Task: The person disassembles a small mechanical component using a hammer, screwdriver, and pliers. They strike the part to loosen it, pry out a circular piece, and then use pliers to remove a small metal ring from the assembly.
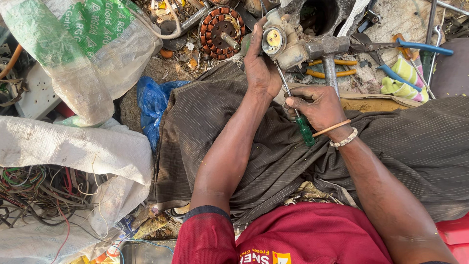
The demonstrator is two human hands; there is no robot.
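the left hand is wrapped shut around a grey metal engine part, a carburettor by its look, holding it up just past the far edge of the lap with its round opening turned toward the camera. the right hand is closed around a screwdriver with a green handle; the thin shaft runs up from the fist to the underside of the part, where its tip meets the metal. a hammer lies right behind the part, its head touching or nearly touching it, handle pointing back at the lap. a striped brown cloth covers the knees. beyond the hammer sit blue-handled pliers. a copper-wound motor coil lies on the ground near the left hand, a blue plastic bag at the cloth's left edge, and a sack of tangled wires at the lower left.
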